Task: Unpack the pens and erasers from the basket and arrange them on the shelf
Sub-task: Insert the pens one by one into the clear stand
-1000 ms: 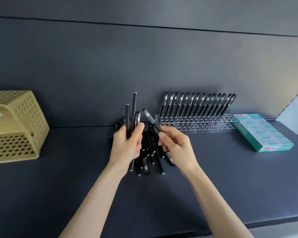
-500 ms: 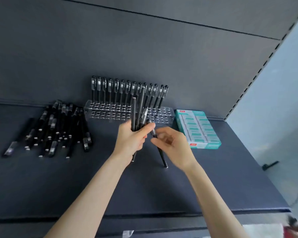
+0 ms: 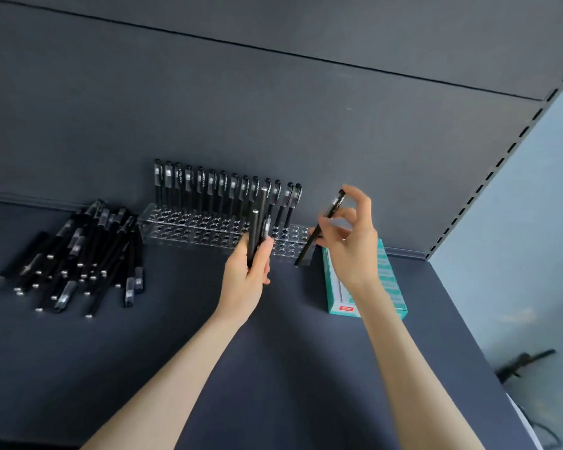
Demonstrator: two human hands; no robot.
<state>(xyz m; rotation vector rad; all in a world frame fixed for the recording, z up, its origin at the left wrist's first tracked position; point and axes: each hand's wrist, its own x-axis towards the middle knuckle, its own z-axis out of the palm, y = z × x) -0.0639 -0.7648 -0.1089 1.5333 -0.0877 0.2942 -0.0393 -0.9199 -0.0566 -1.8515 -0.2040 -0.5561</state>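
Above the matte dark shelf [image 3: 290, 368], your left hand [image 3: 246, 277] grips a bundle of slim black pens [image 3: 254, 230] while your right hand [image 3: 351, 245] pinches one tilted pen [image 3: 306, 250] by the clear drilled rack [image 3: 192, 228] at the shelf's back edge, so straighten it and lower it gently into a free round hole.

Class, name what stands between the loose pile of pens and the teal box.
The head view shows the clear rack with its upright pens there, and the left hand gripping a bundle of pens before it.
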